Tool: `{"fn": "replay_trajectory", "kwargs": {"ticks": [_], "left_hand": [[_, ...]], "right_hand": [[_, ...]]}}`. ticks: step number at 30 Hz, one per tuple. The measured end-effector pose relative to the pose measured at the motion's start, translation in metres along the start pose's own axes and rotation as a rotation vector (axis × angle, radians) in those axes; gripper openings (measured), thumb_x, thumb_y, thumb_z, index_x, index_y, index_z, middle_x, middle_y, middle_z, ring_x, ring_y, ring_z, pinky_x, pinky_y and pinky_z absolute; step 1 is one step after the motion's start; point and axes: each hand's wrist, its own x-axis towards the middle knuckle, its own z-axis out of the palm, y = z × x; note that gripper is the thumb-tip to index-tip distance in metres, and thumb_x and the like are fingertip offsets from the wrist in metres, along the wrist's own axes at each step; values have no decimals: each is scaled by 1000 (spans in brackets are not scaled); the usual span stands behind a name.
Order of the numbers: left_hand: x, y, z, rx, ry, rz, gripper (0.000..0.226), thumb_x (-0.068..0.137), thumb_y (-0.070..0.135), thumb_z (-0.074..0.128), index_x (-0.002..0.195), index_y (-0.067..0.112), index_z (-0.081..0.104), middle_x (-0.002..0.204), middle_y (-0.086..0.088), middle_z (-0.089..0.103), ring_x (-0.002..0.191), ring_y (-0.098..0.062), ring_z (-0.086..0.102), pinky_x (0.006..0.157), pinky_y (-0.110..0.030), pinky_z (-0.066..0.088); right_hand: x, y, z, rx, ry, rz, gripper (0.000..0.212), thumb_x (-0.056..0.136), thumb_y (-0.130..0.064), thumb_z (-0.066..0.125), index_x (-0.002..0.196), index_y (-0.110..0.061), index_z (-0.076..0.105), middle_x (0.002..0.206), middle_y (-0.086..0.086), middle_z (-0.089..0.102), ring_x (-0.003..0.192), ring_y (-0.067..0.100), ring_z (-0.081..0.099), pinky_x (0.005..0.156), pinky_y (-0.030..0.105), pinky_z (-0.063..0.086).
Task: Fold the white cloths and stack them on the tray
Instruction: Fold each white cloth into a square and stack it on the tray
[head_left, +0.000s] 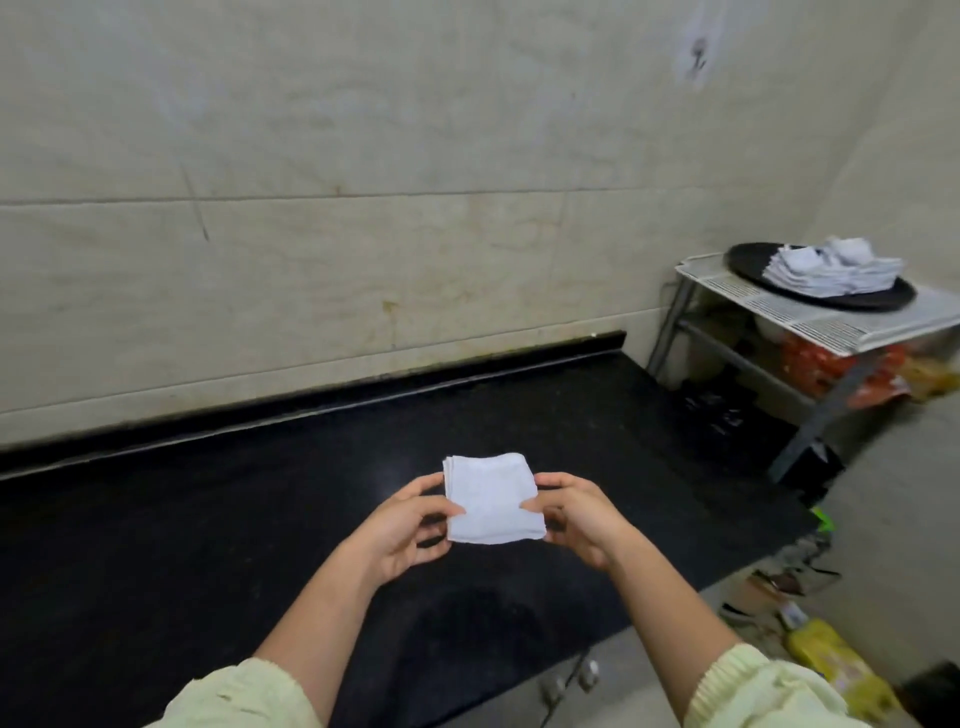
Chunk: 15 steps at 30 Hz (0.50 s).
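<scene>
A small white cloth (491, 498), folded into a thick square, is held above the black counter (208, 519). My left hand (402, 525) pinches its left edge and my right hand (576, 517) pinches its right edge. Far to the right, a round black tray (748, 260) sits on a white rack and carries a pile of folded white cloths (836, 267), with a few looser ones on top.
The white slatted rack (810, 317) stands at the counter's right end, with orange packets (831, 364) on its lower shelf. A tiled wall (363, 156) backs the counter. Clutter and a yellow bag (826, 654) lie on the floor at the lower right.
</scene>
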Motion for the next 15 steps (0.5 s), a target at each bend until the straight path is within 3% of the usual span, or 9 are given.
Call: {"fn": "replay_trajectory", "kwargs": {"ticks": [6, 15], "left_hand": [[46, 1, 137, 0, -93, 9, 47, 79, -2, 65, 116, 28, 64, 101, -6, 68, 83, -17, 64, 67, -29, 52], [117, 32, 289, 80, -183, 34, 47, 78, 1, 69, 118, 26, 63, 107, -9, 66, 87, -19, 62, 63, -29, 53]], "right_hand": [[-4, -32, -137, 22, 71, -45, 37, 77, 8, 64, 110, -9, 62, 99, 12, 71, 80, 21, 67, 60, 30, 53], [11, -91, -284, 57, 205, -141, 41, 75, 6, 65, 113, -10, 62, 99, 13, 72, 80, 21, 68, 59, 29, 52]]}}
